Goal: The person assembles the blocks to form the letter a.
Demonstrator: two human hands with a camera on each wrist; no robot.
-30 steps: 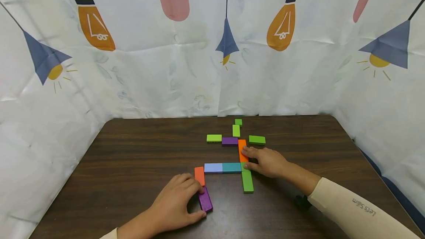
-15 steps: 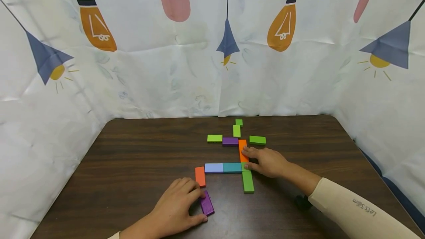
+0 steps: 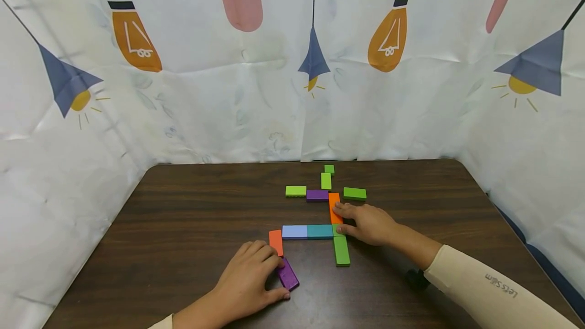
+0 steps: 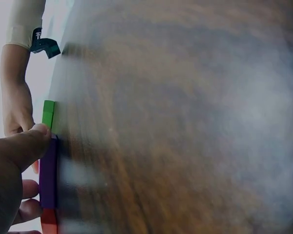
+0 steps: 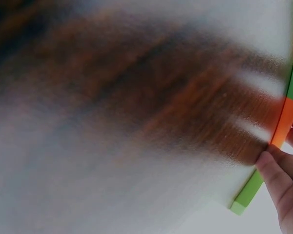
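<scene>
The left hand (image 3: 249,278) holds a purple block (image 3: 288,274) between thumb and fingers; its far end lies by the near end of a red-orange block (image 3: 275,242). In the left wrist view the thumb is at one end of the purple block (image 4: 48,175). The right hand (image 3: 369,223) rests its fingertips on an orange block (image 3: 335,209) and on a small green block (image 3: 336,229) below it. A light blue block (image 3: 294,232) and a teal block (image 3: 320,232) lie end to end between the red-orange and small green blocks. A longer green block (image 3: 341,252) extends nearer.
Farther back lie another purple block (image 3: 317,196), a yellow-green block (image 3: 295,191) touching its left end, two light green blocks (image 3: 326,181) beyond it, and a separate green block (image 3: 354,194) to the right. A printed curtain (image 3: 274,116) stands behind the dark table (image 3: 183,217).
The purple block in the left hand first came slightly nearer, away from the red-orange block, then moved back towards it and turned, its near end swinging right. The right hand stayed in place.
</scene>
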